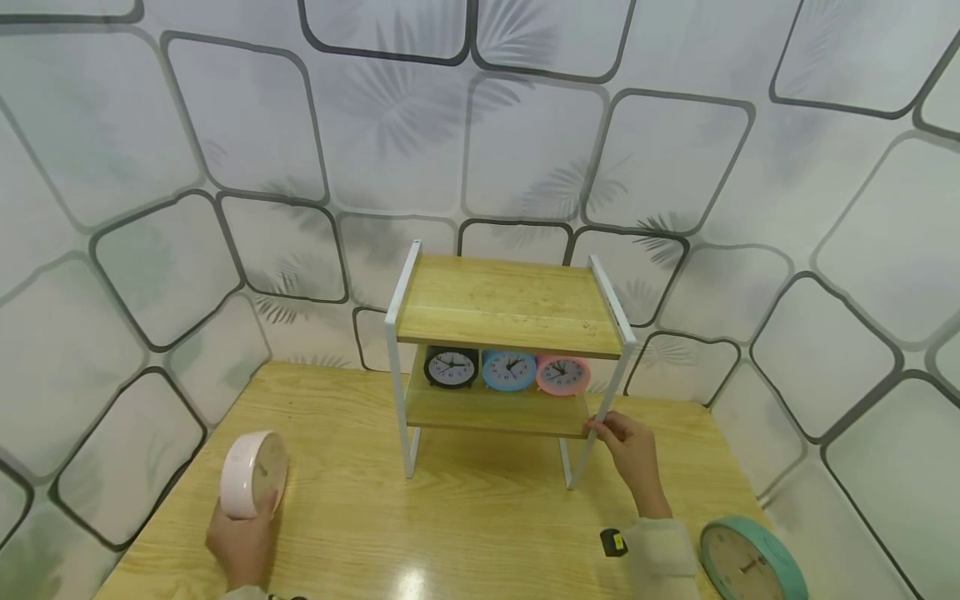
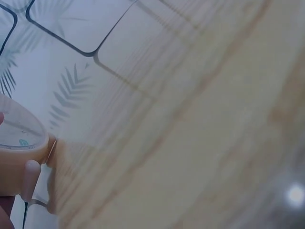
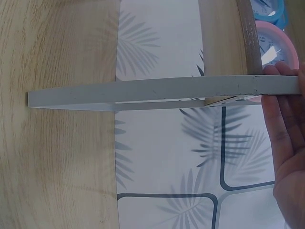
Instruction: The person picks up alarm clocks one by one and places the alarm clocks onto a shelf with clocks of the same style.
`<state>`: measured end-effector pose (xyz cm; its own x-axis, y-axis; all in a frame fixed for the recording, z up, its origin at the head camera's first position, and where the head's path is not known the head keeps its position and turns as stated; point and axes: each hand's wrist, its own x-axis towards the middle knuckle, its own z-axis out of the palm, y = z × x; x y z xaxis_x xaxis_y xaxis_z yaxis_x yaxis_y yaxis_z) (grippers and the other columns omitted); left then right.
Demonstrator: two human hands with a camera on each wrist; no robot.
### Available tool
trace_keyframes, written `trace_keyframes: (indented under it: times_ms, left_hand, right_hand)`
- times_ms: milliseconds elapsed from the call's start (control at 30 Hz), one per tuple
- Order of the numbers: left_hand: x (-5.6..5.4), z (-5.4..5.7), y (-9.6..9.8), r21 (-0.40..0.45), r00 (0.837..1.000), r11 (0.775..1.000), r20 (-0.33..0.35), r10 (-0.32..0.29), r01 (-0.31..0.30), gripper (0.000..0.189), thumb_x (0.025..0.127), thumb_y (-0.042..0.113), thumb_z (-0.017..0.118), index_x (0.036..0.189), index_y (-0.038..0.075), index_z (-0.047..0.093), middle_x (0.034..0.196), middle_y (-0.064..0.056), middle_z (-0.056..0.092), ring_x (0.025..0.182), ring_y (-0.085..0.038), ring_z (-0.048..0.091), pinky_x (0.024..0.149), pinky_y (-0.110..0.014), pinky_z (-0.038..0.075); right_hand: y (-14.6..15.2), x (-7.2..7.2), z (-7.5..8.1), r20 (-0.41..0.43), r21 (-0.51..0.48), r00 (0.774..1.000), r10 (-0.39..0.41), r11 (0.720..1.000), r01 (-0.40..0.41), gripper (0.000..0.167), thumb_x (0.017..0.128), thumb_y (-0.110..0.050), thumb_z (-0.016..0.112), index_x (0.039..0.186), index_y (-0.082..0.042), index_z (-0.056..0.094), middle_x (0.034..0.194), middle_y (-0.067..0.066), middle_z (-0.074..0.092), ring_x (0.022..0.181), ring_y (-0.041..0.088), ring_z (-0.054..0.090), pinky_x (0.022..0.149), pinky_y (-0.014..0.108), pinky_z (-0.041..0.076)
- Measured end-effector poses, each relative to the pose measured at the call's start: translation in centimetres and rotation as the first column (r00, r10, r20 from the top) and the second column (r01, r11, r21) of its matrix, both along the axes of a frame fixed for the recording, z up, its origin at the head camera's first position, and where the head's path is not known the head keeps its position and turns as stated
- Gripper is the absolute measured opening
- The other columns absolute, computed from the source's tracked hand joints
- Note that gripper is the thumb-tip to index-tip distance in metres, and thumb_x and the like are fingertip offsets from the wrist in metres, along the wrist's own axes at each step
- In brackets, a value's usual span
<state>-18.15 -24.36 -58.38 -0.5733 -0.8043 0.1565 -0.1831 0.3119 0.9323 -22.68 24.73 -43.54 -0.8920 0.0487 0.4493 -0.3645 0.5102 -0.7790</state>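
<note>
On the left of the head view, my left hand [image 1: 243,537] grips a pale pink round clock [image 1: 240,475], its face turned to the right. In the left wrist view the same clock [image 2: 19,167] shows at the left edge with fingers round its side. My right hand [image 1: 632,457] holds the right front leg of a small two-tier wooden shelf [image 1: 510,304] with a white frame; the right wrist view shows fingers [image 3: 281,129] round that leg [image 3: 157,90]. On the lower tier stand a black clock [image 1: 452,367], a blue clock [image 1: 509,369] and a pink clock [image 1: 563,375], side by side.
A teal round clock [image 1: 750,560] lies tilted at the front right, beside the right sleeve [image 1: 660,550]. The shelf stands on a wooden table [image 1: 472,517]. Patterned wall covering [image 1: 397,158] rises behind and at both sides.
</note>
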Motion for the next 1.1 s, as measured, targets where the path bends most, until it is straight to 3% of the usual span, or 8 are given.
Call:
trace_keyframes:
  times_ms: [100,233,467,700,867,967,1100]
  left_hand:
    - [0.0,0.3,0.0,-0.006,1.000,1.000,0.011,-0.016,0.016,0.045,0.073,0.014,0.077,0.107,-0.010,0.059,0.098,-0.031,0.062,0.063,0.024,0.028,0.064,-0.016,0.034]
    - [0.1,0.9,0.0,-0.011,0.999,0.999,0.010,-0.033,0.033,0.044,0.073,0.014,0.077,0.105,-0.010,0.060,0.097,-0.030,0.062,0.062,0.024,0.030,0.064,-0.015,0.034]
    - [0.0,2.2,-0.3,-0.042,0.999,0.998,-0.005,-0.051,0.050,0.047,0.073,0.013,0.078,0.107,-0.012,0.058,0.100,-0.032,0.062,0.064,0.026,0.028,0.065,-0.012,0.033]
    - [-0.4,3.1,-0.6,-0.057,0.999,0.998,-0.018,-0.041,0.040,0.049,0.073,0.014,0.077,0.110,-0.011,0.057,0.102,-0.032,0.062,0.066,0.026,0.027,0.066,-0.016,0.033]
    - [-0.5,3.6,-0.4,-0.057,0.998,0.998,-0.056,-0.019,0.015,0.049,0.071,0.013,0.079,0.107,-0.012,0.058,0.097,-0.030,0.062,0.065,0.025,0.029,0.065,-0.017,0.033]
    - [-0.6,4.1,-0.3,-0.069,0.996,0.998,-0.090,-0.010,0.004,0.049,0.068,0.012,0.081,0.105,-0.012,0.059,0.086,-0.015,0.064,0.065,0.023,0.032,0.065,-0.018,0.034]
    - [-0.7,4.9,-0.1,-0.066,0.992,0.998,-0.123,-0.015,0.007,0.050,0.067,0.012,0.082,0.107,-0.009,0.061,0.078,0.020,0.053,0.067,0.021,0.037,0.064,-0.012,0.034]
  right_hand:
    - [0.0,0.0,0.0,0.002,0.008,1.000,-0.007,1.000,0.007,0.005,0.083,0.004,0.065,0.083,0.006,0.069,0.079,0.022,0.070,0.074,0.009,0.069,0.068,0.015,0.054]
    - [0.0,0.0,-0.1,0.003,0.020,1.000,-0.012,1.000,0.012,0.005,0.083,0.003,0.065,0.083,0.005,0.069,0.079,0.021,0.071,0.074,0.019,0.071,0.068,0.015,0.054]
    - [0.0,0.0,-0.1,0.005,0.003,1.000,0.000,1.000,0.000,0.005,0.083,0.003,0.064,0.083,0.006,0.069,0.079,0.022,0.070,0.074,0.003,0.067,0.068,0.013,0.053]
    - [0.0,0.0,0.0,0.024,0.005,1.000,-0.014,1.000,0.014,0.005,0.084,0.002,0.065,0.083,0.006,0.068,0.080,0.022,0.071,0.076,0.011,0.070,0.069,0.013,0.053]
    - [0.0,0.0,0.0,0.030,-0.007,1.000,-0.004,1.000,0.004,0.006,0.084,0.003,0.064,0.084,0.007,0.068,0.081,0.023,0.070,0.076,0.009,0.069,0.069,0.012,0.053]
    - [0.1,0.0,0.0,0.024,-0.015,1.000,0.006,1.000,-0.005,0.006,0.084,0.004,0.063,0.084,0.007,0.068,0.081,0.023,0.070,0.075,0.005,0.068,0.068,0.012,0.053]
    - [0.1,-0.1,-0.1,0.014,-0.025,1.000,0.013,1.000,-0.012,0.006,0.083,0.004,0.064,0.083,0.007,0.068,0.080,0.024,0.070,0.074,0.003,0.067,0.068,0.013,0.053]
